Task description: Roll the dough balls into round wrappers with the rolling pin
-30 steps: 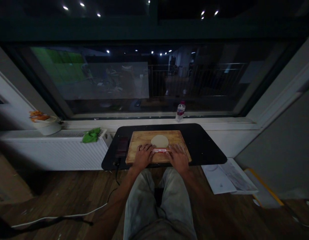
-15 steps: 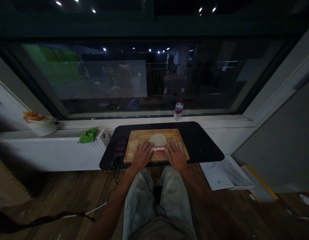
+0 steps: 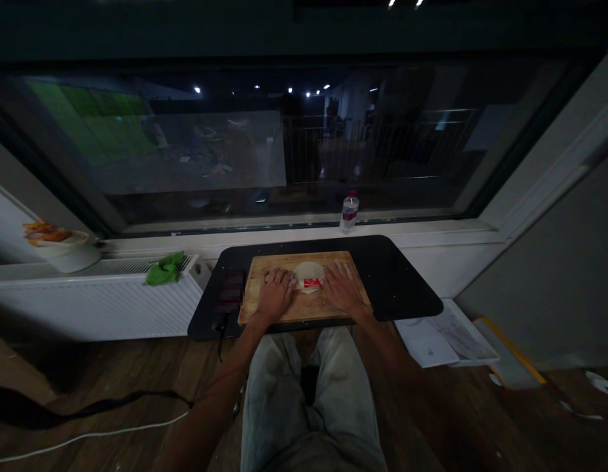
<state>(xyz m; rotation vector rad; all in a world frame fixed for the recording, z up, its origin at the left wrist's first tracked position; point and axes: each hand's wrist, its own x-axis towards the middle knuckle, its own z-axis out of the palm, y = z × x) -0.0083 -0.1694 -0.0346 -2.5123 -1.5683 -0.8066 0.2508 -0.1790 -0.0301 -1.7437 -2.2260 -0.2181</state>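
A pale round sheet of dough (image 3: 308,268) lies on the wooden cutting board (image 3: 304,309). Across it is a short rolling pin (image 3: 312,283), whitish with a red label, its ends covered by my hands. My left hand (image 3: 278,291) rests palm down over the left end, fingers a little bent and apart. Over the right end, my right hand (image 3: 341,286) lies flat with its fingers stretched forward. Neither hand is wrapped round the pin. Part of the dough is hidden beneath the pin and fingertips.
The board sits on a black table (image 3: 402,282); a dark blurred object (image 3: 231,290) with a cable is left of it. A water bottle (image 3: 349,212) stands on the windowsill. Left are a radiator (image 3: 101,308), a green cloth (image 3: 164,268) and a white pot (image 3: 73,254).
Both hands have moved forward with the rolling pin, from the dough's near edge onto its middle. The pin's label has turned. The camera view has shifted slightly.
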